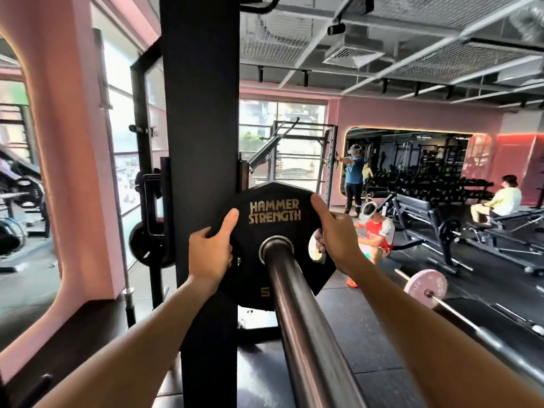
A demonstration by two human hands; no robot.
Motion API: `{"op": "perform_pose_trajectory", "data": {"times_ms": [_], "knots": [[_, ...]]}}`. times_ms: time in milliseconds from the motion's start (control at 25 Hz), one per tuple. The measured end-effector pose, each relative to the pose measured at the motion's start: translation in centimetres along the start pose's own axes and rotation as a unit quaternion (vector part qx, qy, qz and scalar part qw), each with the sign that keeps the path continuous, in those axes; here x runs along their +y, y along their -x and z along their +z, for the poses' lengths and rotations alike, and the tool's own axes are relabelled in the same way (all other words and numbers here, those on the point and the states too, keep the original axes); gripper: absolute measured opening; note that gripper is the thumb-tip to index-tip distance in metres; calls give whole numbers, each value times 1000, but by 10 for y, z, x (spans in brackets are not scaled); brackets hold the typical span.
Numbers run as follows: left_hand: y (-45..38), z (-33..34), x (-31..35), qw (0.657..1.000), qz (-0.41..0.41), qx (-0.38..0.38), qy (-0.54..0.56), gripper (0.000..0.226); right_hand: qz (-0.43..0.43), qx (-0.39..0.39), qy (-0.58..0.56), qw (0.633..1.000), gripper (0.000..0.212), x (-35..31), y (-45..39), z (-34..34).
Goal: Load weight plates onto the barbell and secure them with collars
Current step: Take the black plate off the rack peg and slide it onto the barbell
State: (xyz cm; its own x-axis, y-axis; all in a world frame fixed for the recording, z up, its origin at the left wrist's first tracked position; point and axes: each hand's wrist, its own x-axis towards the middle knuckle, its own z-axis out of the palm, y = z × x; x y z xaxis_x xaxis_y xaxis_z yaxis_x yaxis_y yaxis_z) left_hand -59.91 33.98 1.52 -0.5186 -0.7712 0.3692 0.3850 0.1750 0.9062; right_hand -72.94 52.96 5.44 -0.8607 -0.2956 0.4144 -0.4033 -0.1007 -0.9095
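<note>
Black rubber-coated weight plate [276, 231], lettered "HAMMER STRENGTH" and marked with a 5, is sitting threaded on the steel barbell sleeve [297, 313], far along it and close beside the dark rack upright [200, 142]. We are gripping the plate at its rim from both sides: our left hand [210, 254] is closing around the left edge with the thumb lying across the face, and our right hand [337, 237] is clasping the right edge, thumb on the upper rim, fingers wrapping behind. We are judging the plate to be rigid, dense and moderately light for its kind, with a matte coating that should be giving good friction; the polished sleeve, by contrast, looks slick, so the plate is likely sliding freely once square to the bar. Opposed holds at the rim are keeping it from tilting and binding on the bore. No collar is showing on the sleeve, so securing appears not yet done.
</note>
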Motion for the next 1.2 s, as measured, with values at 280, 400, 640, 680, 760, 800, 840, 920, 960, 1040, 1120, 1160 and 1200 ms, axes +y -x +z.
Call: {"op": "perform_pose_trajectory", "data": {"times_ms": [280,400,640,680,760,800,840,920,960,1040,1120,1160,1200], "knots": [[25,-12,38,983,-37,-20,-179,79,63,-94,76,991,89,-15,6,-18],[32,-23,72,957,-70,-34,-279,73,80,-165,156,971,95,-34,8,-34],[50,-52,138,862,22,-71,-502,28,-32,-87,257,962,40,-75,28,-41],[55,-57,145,854,18,-91,-512,26,-50,-90,262,960,38,-82,34,-40],[67,-70,160,837,17,-118,-534,23,-81,-105,264,955,36,-101,52,-33],[73,-77,166,832,16,-126,-539,22,-94,-122,266,952,33,-111,62,-28],[79,-86,172,827,17,-136,-545,21,-106,-146,269,946,30,-121,73,-23],[91,-107,183,819,22,-155,-552,20,-124,-201,287,928,25,-143,95,-10],[97,-120,189,821,21,-162,-547,20,-133,-226,301,917,24,-153,107,-3],[111,-146,198,829,19,-164,-535,20,-146,-261,321,898,20,-171,127,9],[131,-188,210,835,14,-151,-528,21,-153,-285,332,886,18,-188,158,33],[141,-213,216,840,5,-144,-523,22,-154,-291,331,884,17,-195,175,47],[152,-239,221,842,-2,-138,-521,24,-151,-296,327,885,18,-200,193,64]]}}
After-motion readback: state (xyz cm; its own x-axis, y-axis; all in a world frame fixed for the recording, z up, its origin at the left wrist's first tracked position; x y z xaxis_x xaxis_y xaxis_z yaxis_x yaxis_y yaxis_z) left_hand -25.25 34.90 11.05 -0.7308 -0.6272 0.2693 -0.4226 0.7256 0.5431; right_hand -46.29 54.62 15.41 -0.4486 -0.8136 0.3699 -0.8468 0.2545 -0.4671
